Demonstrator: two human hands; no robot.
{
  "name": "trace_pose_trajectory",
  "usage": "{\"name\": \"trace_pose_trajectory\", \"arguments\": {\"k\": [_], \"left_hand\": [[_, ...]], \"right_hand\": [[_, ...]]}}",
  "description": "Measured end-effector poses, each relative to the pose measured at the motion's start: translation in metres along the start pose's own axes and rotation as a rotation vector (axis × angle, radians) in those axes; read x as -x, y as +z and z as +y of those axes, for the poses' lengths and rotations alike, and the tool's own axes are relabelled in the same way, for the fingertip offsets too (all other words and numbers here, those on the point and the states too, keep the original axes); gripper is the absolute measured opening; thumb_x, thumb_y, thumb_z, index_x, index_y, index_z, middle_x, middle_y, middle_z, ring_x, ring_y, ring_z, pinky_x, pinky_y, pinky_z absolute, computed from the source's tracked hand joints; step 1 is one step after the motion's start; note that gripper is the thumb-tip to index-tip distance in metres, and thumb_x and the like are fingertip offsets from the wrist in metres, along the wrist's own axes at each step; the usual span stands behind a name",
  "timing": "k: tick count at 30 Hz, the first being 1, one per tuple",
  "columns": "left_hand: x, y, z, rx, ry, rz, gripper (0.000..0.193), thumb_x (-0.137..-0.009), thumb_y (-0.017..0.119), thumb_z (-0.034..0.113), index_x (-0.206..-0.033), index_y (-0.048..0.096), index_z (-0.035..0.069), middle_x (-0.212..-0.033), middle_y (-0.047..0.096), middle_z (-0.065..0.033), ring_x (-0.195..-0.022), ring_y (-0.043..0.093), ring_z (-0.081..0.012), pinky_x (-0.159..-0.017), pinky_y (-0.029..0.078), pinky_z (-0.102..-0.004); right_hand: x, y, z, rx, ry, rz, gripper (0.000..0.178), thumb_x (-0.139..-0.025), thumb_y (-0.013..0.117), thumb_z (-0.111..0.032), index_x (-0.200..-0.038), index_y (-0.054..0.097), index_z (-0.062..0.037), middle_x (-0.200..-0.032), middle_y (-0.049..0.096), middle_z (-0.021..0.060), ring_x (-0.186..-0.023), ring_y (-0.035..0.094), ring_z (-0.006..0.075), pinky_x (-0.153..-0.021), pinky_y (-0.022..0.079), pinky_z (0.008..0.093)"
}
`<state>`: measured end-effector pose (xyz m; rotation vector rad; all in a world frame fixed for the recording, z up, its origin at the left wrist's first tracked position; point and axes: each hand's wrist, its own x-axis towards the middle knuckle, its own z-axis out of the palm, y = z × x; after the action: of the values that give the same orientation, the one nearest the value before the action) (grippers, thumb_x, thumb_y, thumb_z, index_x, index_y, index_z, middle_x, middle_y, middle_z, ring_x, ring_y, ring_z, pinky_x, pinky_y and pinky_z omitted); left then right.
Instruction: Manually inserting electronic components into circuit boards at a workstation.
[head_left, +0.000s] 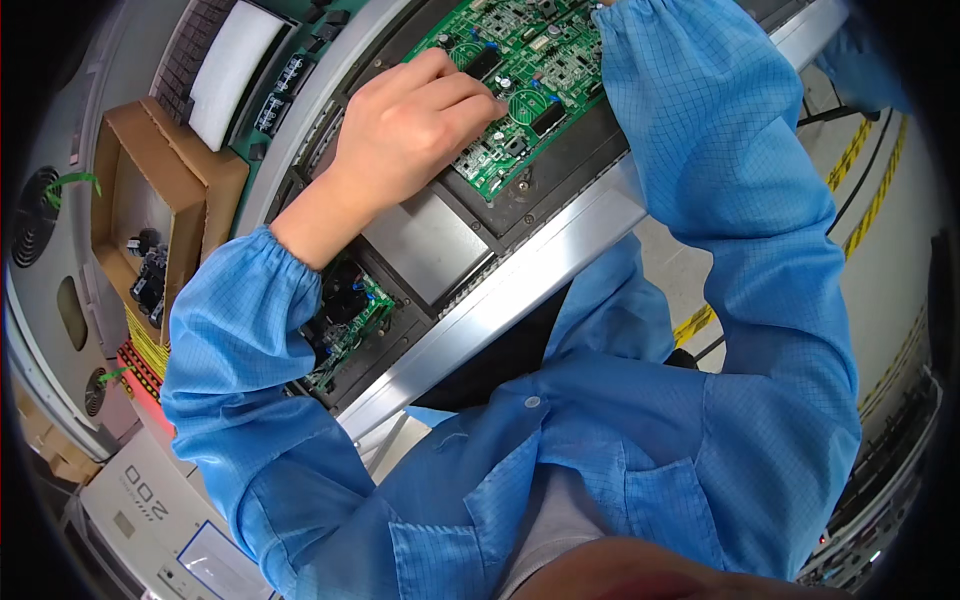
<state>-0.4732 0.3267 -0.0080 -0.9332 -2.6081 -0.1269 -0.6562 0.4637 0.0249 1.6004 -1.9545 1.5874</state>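
A green circuit board full of small components sits in a dark carrier on the line in front of me. My left hand is over the board's left part, knuckles up. Its fingers curl down together towards the components, and whatever they pinch is hidden beneath them. Of my right hand, only a sliver of skin shows past the blue cuff at the top edge, by the board's right side; its fingers are out of the picture. Below my left wrist are a bare metal plate and a second green board.
An aluminium rail runs diagonally between my body and the carrier. On the left, an open cardboard box contains black parts. Beyond it are white foam and black cylindrical components. Yellow-black tape marks the floor at right.
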Motion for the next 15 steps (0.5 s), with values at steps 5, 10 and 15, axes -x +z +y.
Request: {"name": "trace_pose_trajectory", "arguments": {"k": [5, 10, 15], "left_hand": [[-0.002, 0.003, -0.004, -0.037, 0.054, 0.001, 0.014, -0.075, 0.077, 0.017, -0.089, 0.077, 0.017, -0.091, 0.071, 0.0074, -0.086, 0.065, -0.0129, -0.066, 0.056, -0.0284], [-0.003, 0.002, -0.005, -0.050, 0.058, -0.013, 0.013, -0.076, 0.077, 0.017, -0.089, 0.077, 0.017, -0.091, 0.071, 0.0074, -0.085, 0.065, -0.0127, -0.066, 0.056, -0.0282], [-0.001, 0.000, -0.006, -0.055, 0.046, -0.039, 0.014, -0.076, 0.078, 0.017, -0.090, 0.078, 0.017, -0.091, 0.071, 0.0080, -0.085, 0.064, -0.0124, -0.065, 0.057, -0.0280]], "right_hand": [[-0.001, -0.001, 0.001, 0.041, -0.098, -0.021, 0.013, -0.087, 0.072, -0.006, -0.097, 0.074, 0.0020, -0.082, 0.071, 0.0164, -0.073, 0.067, 0.0247, -0.070, 0.053, 0.0360], [0.000, -0.003, 0.002, 0.029, -0.087, -0.021, 0.013, -0.088, 0.072, -0.006, -0.097, 0.074, 0.0020, -0.081, 0.072, 0.0168, -0.073, 0.068, 0.0243, -0.070, 0.053, 0.0353], [0.002, -0.001, 0.002, 0.036, -0.120, 0.003, 0.013, -0.089, 0.072, -0.006, -0.098, 0.074, 0.0021, -0.082, 0.072, 0.0166, -0.073, 0.068, 0.0219, -0.069, 0.053, 0.0341]]}}
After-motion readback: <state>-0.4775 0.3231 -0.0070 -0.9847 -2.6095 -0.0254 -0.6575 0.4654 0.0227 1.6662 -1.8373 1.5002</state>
